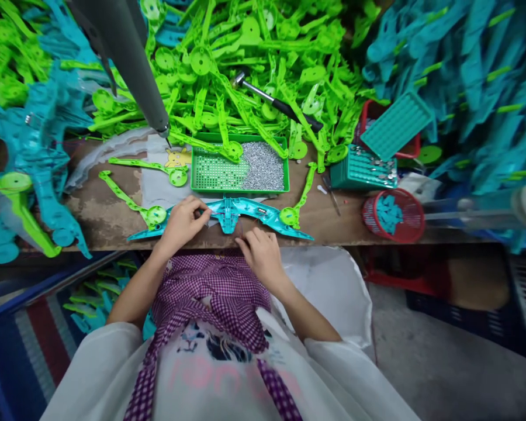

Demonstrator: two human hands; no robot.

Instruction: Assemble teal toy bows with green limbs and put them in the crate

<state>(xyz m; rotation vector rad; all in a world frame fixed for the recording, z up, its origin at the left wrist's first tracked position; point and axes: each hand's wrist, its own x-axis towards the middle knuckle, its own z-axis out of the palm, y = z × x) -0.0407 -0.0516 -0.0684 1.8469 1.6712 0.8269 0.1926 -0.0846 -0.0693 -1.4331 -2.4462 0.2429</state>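
Observation:
A long blue plastic bow-shaped body (245,209) lies across the bench's front edge, its hollow inner side up. Green plastic arms, one at the left end (156,217) and one at the right end (290,217), sit on it and point away from me. My left hand (184,223) rests over the left half, thumb and forefinger pinched beside the middle block, where a thin dark wire shows. Just below the block's right side, my right hand (262,251) is also pinched closed, with a faint thin wire at its fingertips.
Behind the body stands a green tray (196,187) with many small metal screws (263,166). A power screwdriver (151,99) hangs above at left. A hammer (267,96) lies on piled green arms. Teal trays (355,169), tweezers (332,194) and a red basket (409,225) are at right.

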